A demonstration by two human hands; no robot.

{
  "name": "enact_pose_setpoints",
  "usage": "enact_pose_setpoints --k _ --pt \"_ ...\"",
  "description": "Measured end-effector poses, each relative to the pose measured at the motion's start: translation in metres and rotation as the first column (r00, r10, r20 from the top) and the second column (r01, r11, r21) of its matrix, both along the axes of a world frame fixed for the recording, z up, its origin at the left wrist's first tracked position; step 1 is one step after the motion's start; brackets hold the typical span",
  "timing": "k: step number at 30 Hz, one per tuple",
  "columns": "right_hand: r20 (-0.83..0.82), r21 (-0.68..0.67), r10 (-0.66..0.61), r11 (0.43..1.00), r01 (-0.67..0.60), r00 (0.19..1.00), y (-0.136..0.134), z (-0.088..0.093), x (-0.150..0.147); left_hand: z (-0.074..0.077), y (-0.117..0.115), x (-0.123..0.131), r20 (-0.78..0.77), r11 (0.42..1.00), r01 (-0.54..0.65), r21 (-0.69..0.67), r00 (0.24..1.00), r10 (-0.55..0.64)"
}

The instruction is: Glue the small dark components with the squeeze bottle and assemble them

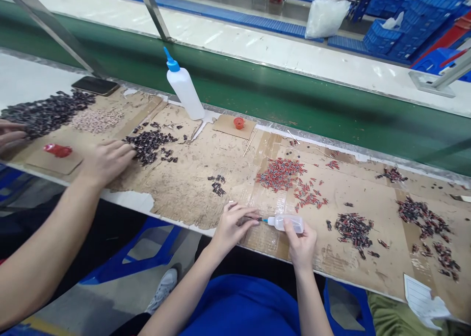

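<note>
My right hand (303, 243) grips a small clear squeeze bottle (289, 223) lying sideways, its thin blue-tipped nozzle pointing left. My left hand (235, 224) pinches a small dark part (253, 219) right at the nozzle tip; its details are too small to make out. Beyond my hands lies a pile of small red-and-silver parts (277, 173). A few loose black parts (217, 184) rest above my left hand. To the right of the bottle sits a heap of black-and-red pieces (353, 229).
A co-worker's hand (108, 160) touches a black heap (149, 143) at left. A tall white bottle (187, 93), a red cap (239, 123) on cardboard and a phone (95, 85) line the back edge. Farther right lie more piles (423, 216). Behind runs a green belt (257, 86).
</note>
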State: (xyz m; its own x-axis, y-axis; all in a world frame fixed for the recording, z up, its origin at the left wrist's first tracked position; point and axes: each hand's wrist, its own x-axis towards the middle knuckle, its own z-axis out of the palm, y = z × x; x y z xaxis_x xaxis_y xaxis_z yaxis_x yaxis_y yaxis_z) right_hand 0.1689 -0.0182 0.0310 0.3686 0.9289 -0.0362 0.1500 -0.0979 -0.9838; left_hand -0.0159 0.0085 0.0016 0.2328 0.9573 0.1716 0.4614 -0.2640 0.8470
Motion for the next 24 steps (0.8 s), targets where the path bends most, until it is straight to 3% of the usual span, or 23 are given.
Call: enact_pose_setpoints --k 15,24 --pt "-0.002 -0.007 -0.083 0.997 0.083 0.997 -0.0025 -0.0021 0.0015 0.0016 -0.0007 0.0039 0.018 0.995 -0.079 -0.059 0.997 0.080" --pt "-0.025 -0.025 0.003 1.000 -0.003 1.000 -0.0001 0.0023 0.0001 -0.0001 -0.0012 0.0039 0.014 0.996 -0.071 -0.047 0.997 0.072"
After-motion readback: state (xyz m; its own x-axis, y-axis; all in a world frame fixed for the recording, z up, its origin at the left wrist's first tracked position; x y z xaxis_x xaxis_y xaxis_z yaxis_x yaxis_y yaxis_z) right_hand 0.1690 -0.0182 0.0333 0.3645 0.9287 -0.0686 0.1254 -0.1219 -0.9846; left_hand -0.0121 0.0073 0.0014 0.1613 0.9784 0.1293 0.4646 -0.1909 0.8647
